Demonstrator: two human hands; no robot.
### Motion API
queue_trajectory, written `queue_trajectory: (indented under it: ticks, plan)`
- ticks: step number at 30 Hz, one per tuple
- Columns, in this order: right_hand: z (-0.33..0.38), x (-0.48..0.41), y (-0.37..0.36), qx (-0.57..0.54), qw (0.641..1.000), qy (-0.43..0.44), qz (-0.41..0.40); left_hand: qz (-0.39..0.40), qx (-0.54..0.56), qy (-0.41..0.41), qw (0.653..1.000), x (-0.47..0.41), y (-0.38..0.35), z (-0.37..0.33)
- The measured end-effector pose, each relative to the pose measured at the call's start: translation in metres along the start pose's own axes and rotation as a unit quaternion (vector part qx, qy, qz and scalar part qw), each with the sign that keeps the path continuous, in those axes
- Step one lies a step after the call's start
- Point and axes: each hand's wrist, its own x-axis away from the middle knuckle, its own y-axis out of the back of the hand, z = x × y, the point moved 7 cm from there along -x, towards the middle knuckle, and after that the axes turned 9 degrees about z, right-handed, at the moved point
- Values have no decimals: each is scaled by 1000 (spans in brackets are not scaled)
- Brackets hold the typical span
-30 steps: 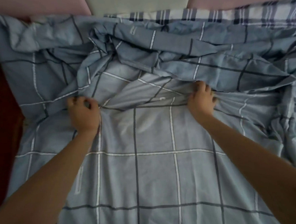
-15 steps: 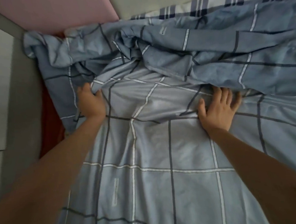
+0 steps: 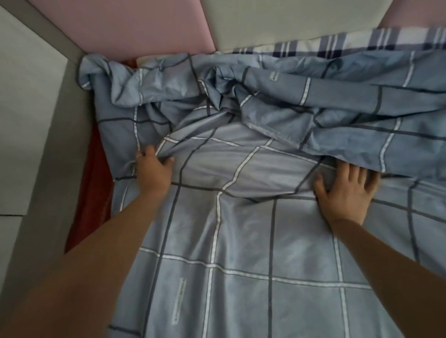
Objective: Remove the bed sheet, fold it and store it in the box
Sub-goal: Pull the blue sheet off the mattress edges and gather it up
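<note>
In the head view, the blue-grey checked bed sheet (image 3: 248,246) lay over the bed, running smooth beneath both forearms and beyond the hands. The left hand (image 3: 153,171) reached out near the bed's left edge, its thumb and fingers curled round a raised fold of the sheet and pinching it. The right hand (image 3: 347,194) lay flat on the sheet, palm down, with the fingers straight and spread. Its fingertips touched the lower edge of the bunched part of the sheet (image 3: 317,104); whether they went beneath that edge could not be told.

Between the two hands the cloth bulged up in a low, smooth hump with creases running from one hand to the other. Beyond the hands the bunched part was heaped in a crumpled ridge across the bed.

Further off, past that ridge and beyond the right hand, showed a strip of white and navy plaid cloth (image 3: 366,40). Behind it stood padded headboard panels: a pink panel (image 3: 127,25) beyond the left hand and a pale panel (image 3: 284,8) beside it. Just to the outer side of the left hand, a red surface (image 3: 94,199) showed along the bed's edge.
</note>
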Motion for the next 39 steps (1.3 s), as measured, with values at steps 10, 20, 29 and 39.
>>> queue_trajectory:
  ticks: [10, 20, 29, 39]
  plan:
    - [80, 8, 40, 17, 984, 116, 133, -70, 192, -48, 978, 16, 51, -5]
    - [157, -93, 41, -167, 967, 0, 190, -14, 202, 26, 979, -6, 71, 48]
    - [190, -64, 65, -150, 967, 153, 138, -28, -36, -203, 978, 89, 14, -14]
    - [106, -86, -35, 179, 876, 421, 151, 36, -211, -265, 940, 98, -82, -1]
